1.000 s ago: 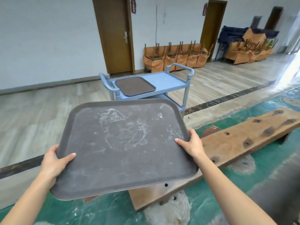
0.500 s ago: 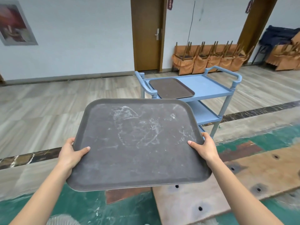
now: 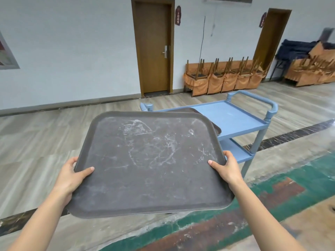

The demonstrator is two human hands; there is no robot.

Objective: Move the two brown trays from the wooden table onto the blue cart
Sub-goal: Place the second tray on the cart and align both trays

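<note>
Closer now than a second ago, the blue cart [image 3: 233, 116] fills more of the view, and the held tray [image 3: 150, 160] has come forward until its far edge overlaps the cart's near end. Only a sliver of the other brown tray [image 3: 216, 130] shows past the held tray's far right corner; it lies on the cart's top shelf, just beyond the right hand. The wooden surface that lay below the hands half a second ago has almost slid out of view.

Both hands clamp the held tray by its short sides. The left hand [image 3: 72, 175] has its thumb on top of the rim and its fingers curled out of sight underneath; the right hand [image 3: 229, 168] does the same on the opposite side. The tray tilts slightly, its far edge higher, and it is in the air, not touching the cart.

One tray is already delivered, so this carry looks like the last leg of the task. What remains, by my reading, is to bring the tray over the top shelf, either onto the first tray or onto the bare blue area out beyond the right hand, and release it.
</note>
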